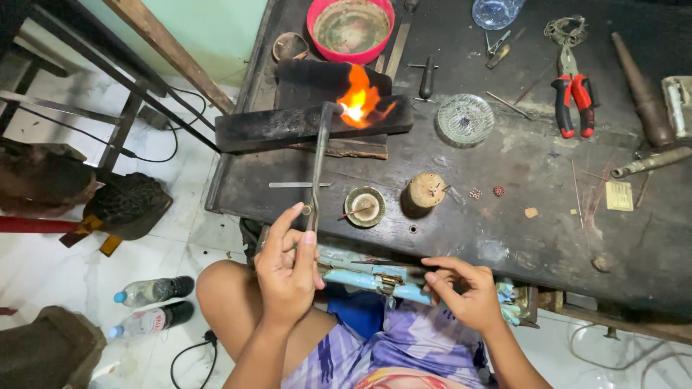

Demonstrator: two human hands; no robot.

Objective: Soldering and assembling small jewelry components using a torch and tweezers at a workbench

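- Nearest the camera, my left hand [286,270] is closed on the lower end of a long metal blowtorch [318,167], fingers [277,229] and thumb wrapped round the stem by its small valve.
- Holding it that far back keeps the hand, I judge, well clear of the heat while the nozzle points up and away from me.
- At the far tip, the flame [360,103] plays on a charred soldering block [310,122] lying across the worktop [504,216]; whatever small piece is being heated is lost in the glare.
- My right hand [465,292] rests at the near edge of the worktop, fingers loosely curled, pinched together at the tips; I cannot tell whether anything is between them.
- Just beyond the torch stem sit a small round dish [365,207] with a thin stick in it and a short wooden stump [426,190], both near the torch line.
- Further off lie a glass dish [466,119], red-handled pliers [574,90], a tapered metal mandrel [640,86] and a red bowl [351,29].
- On the floor at the left, two plastic bottles [151,302] lie well apart from the work.
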